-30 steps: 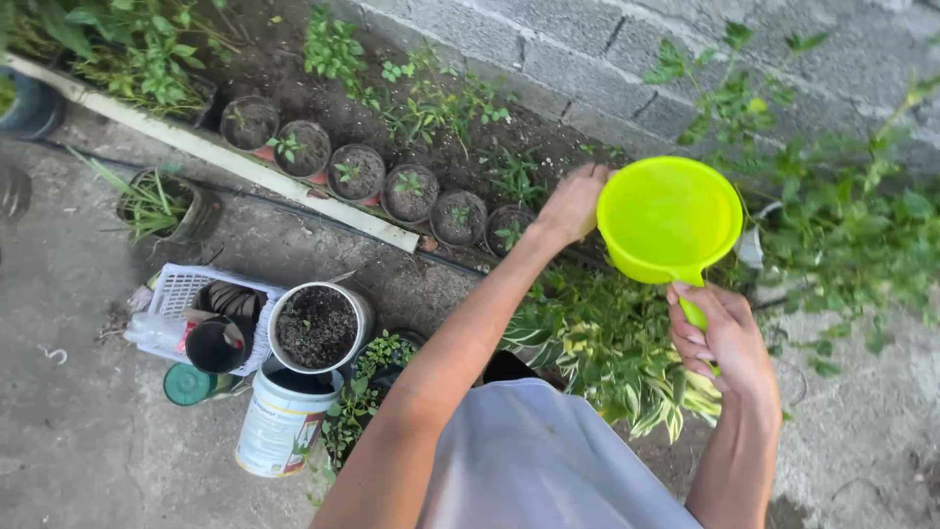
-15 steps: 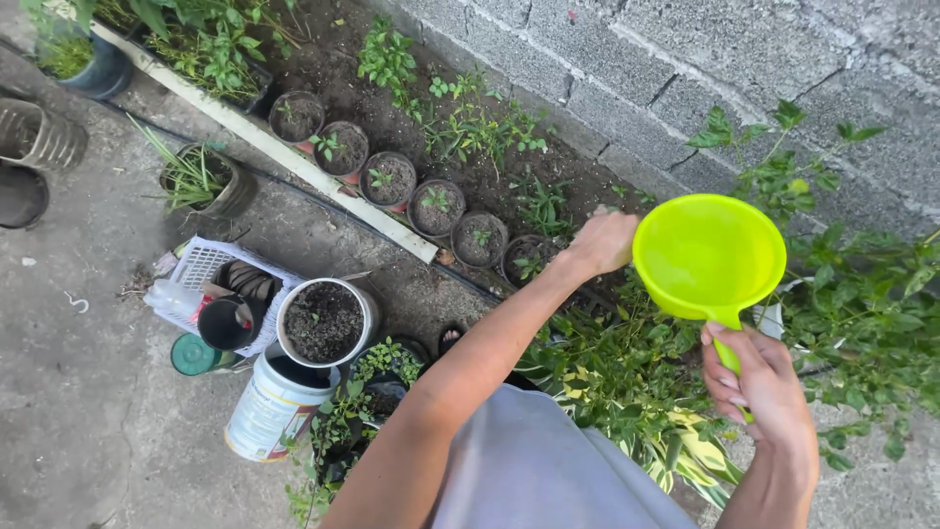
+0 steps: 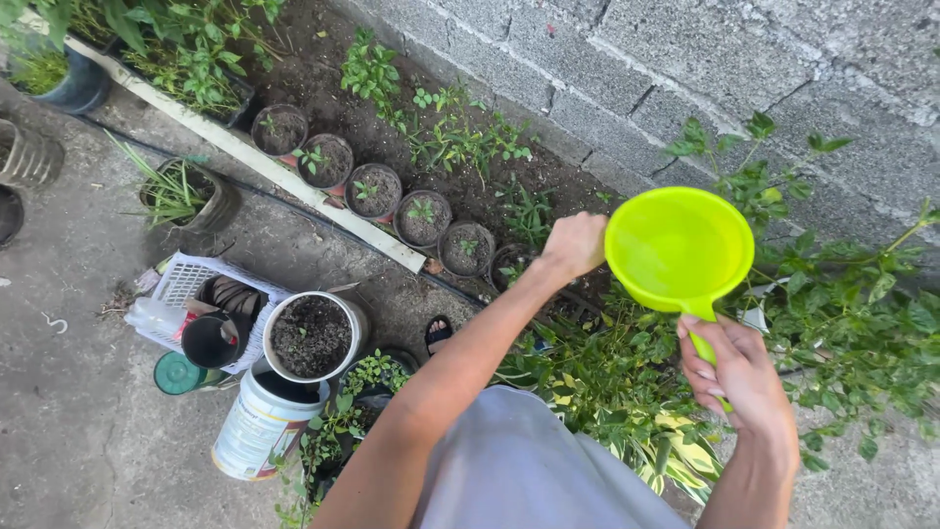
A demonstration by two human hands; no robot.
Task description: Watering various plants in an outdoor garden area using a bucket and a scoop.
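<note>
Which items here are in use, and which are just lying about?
In use:
right hand gripping the lime-green dipper
left hand at its rim
leafy plants beneath

Lying about:
white basket
soil-filled bucket
row of small pots

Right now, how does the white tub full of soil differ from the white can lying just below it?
The white tub stands upright and is filled to the brim with dark soil; the white can leans tilted, and its dark mouth shows no soil. The tub is wider and looks plain, while the can is narrower with a printed label. Both are round, white and sit beside the white basket.
</note>
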